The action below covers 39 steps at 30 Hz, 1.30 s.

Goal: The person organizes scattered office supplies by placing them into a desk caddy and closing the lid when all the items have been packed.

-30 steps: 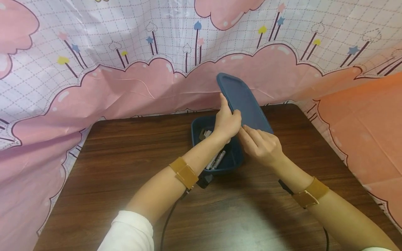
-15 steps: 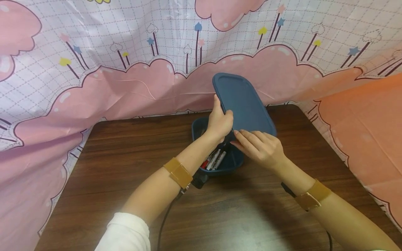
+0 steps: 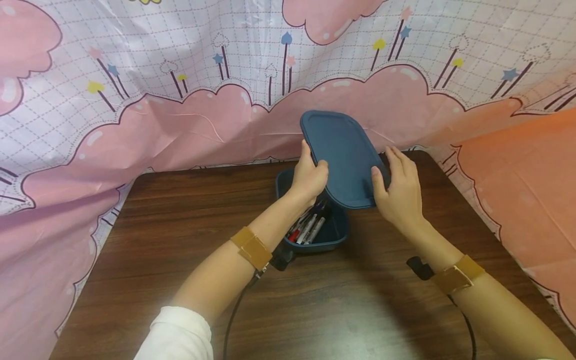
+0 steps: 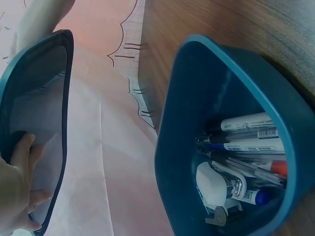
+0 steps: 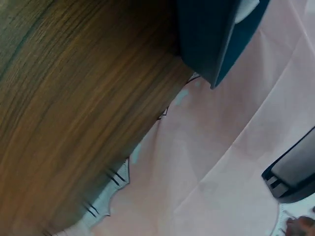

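Observation:
A dark blue lid (image 3: 344,157) hangs tilted over an open dark blue box (image 3: 330,236) on the wooden table (image 3: 180,225). My left hand (image 3: 312,172) grips the lid's left edge, fingers curled over its top. My right hand (image 3: 396,185) holds the lid's right edge, thumb on top. Several pens and markers (image 3: 308,227) lie in the box. In the left wrist view the box (image 4: 216,108) shows the pens (image 4: 251,142) and a white item (image 4: 211,183), with the lid (image 4: 42,103) and my fingertips (image 4: 19,196) at the left. The right wrist view catches only a blue corner (image 5: 211,34).
A pink and white patterned cloth (image 3: 180,115) hangs behind the table and drapes both sides. Brown wrist straps (image 3: 252,247) with black cables (image 3: 234,315) sit on both forearms. Bare wood lies in front of the box.
The lid has come down a little and tilted flatter over the box. My right hand moved from the lid's near edge to its right side. The left hand kept its grip.

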Each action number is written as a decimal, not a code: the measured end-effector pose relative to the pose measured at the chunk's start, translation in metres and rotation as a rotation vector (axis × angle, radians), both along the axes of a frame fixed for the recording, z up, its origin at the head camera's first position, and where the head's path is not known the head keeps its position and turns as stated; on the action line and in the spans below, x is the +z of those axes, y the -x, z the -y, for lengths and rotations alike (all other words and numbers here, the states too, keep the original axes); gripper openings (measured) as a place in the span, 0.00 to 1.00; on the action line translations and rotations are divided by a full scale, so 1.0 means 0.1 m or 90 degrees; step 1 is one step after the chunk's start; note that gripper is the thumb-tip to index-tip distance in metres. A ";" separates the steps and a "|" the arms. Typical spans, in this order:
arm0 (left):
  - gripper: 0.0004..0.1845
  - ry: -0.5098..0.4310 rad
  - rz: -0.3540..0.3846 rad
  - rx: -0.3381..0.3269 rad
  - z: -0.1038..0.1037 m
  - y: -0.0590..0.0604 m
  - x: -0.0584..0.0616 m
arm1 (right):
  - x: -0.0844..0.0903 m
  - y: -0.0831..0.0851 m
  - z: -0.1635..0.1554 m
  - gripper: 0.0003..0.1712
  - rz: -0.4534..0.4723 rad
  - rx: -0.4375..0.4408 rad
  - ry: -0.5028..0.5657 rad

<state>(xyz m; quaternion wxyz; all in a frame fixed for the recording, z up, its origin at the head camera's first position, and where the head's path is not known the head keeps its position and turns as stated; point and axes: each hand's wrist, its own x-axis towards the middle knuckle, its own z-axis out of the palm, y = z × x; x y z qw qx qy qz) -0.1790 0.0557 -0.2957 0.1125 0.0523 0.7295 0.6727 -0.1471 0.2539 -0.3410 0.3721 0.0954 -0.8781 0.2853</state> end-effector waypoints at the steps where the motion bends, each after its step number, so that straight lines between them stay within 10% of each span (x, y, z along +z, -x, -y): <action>1: 0.39 0.003 0.002 -0.001 0.01 0.00 -0.01 | 0.01 0.00 -0.03 0.32 0.054 -0.017 0.020; 11: 0.38 0.039 0.047 0.001 0.08 0.01 -0.12 | 0.03 0.00 -0.11 0.33 0.425 -0.004 0.113; 39: 0.35 0.168 0.041 0.053 0.32 0.05 -0.52 | -0.16 0.08 0.17 0.25 0.399 0.011 0.111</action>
